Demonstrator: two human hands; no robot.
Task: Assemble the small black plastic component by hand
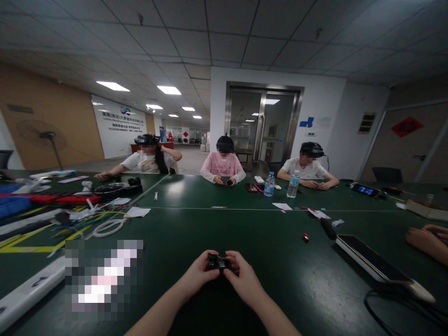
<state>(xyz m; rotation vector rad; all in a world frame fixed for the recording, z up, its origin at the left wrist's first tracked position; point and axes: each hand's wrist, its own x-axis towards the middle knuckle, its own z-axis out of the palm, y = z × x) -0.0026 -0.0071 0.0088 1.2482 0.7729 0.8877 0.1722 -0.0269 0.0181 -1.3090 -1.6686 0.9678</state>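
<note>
Both my hands meet low in the middle of the view, above the dark green table (168,242). Between them is a small black object (219,262) with an open, hollow-looking middle; its exact kind is too small to make out. My left hand (202,274) pinches its left end between thumb and fingers. On the other end, the thumb and fingers of my right hand (241,273) are closed. The fingers partly cover both ends of the object.
Cables (108,226) and tools lie on the left, beside a white bar (35,289). On the right are a flat black-topped device (373,259), a black cable (381,312) and a small red item (305,237). Bottles (293,184) stand farther back. Several people sit around the table.
</note>
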